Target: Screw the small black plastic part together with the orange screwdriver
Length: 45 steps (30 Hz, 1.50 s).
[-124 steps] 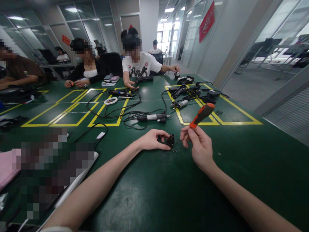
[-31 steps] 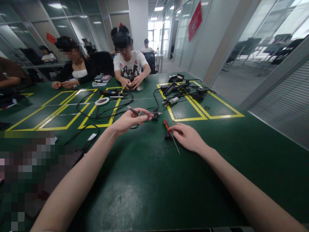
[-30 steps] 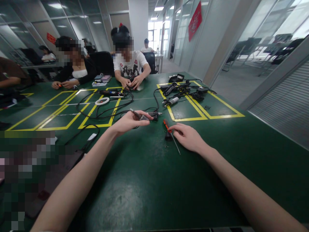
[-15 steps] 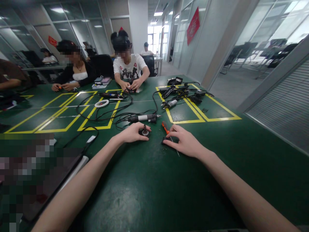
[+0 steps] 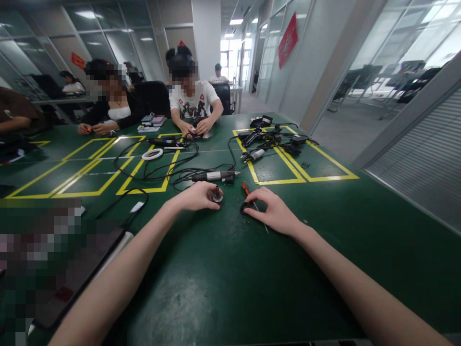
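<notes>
My left hand (image 5: 196, 197) rests on the green table (image 5: 223, 278), its fingers curled round a small black and silver part (image 5: 217, 196) that stands upright on the surface. My right hand (image 5: 273, 211) lies to the right of it, thumb and fingers pinching a small black part (image 5: 246, 207) on the table. An orange-handled screwdriver (image 5: 248, 190) lies on the table between the two hands, its thin shaft running under my right hand.
A corded electric screwdriver (image 5: 216, 176) and tangled black cables (image 5: 158, 168) lie just beyond my hands. More tools (image 5: 266, 139) sit inside yellow floor-tape boxes at the far right. Two people (image 5: 192, 98) sit working at the far side. A blurred dark object (image 5: 54, 254) occupies the near left.
My left hand came down from mid-air and set the small part on the table. My right hand shifted from the screwdriver shaft onto the small black part.
</notes>
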Each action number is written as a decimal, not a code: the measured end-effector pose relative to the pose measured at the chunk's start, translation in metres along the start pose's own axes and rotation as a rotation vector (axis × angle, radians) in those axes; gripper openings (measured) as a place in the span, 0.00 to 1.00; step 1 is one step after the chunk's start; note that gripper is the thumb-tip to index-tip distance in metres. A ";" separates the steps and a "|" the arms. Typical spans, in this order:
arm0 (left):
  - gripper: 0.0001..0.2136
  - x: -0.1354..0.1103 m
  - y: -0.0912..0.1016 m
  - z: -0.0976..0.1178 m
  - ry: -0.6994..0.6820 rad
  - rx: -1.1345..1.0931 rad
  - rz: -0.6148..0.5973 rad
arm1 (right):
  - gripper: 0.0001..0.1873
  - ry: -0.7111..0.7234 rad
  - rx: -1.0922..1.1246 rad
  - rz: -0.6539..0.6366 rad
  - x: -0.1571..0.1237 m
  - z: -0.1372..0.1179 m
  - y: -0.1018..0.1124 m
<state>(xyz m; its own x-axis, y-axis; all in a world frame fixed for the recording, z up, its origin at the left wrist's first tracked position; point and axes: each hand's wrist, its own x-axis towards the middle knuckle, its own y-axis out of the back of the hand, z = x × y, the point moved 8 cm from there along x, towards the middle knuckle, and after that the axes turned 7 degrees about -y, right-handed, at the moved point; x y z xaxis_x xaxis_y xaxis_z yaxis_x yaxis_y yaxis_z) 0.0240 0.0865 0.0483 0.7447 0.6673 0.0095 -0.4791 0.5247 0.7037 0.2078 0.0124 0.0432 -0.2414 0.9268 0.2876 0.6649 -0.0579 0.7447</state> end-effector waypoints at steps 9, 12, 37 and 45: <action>0.24 0.008 -0.022 -0.032 0.061 -0.643 0.074 | 0.25 0.006 -0.106 -0.027 0.001 -0.002 -0.004; 0.13 0.007 -0.009 -0.044 0.064 -0.593 0.341 | 0.30 -0.035 -0.156 0.003 0.008 -0.007 -0.008; 0.10 0.009 -0.019 -0.028 -0.033 -0.091 0.336 | 0.21 -0.265 -0.372 0.220 0.007 0.059 0.092; 0.17 0.037 -0.044 0.044 -0.437 0.593 0.205 | 0.37 -0.566 -0.494 0.310 -0.078 0.157 0.156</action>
<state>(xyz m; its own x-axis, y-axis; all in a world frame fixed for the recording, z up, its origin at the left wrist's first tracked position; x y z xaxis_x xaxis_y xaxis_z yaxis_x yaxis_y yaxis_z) 0.0932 0.0645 0.0491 0.8431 0.3858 0.3745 -0.3897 -0.0413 0.9200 0.4414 -0.0109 0.0421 0.3843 0.8812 0.2752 0.2220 -0.3776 0.8990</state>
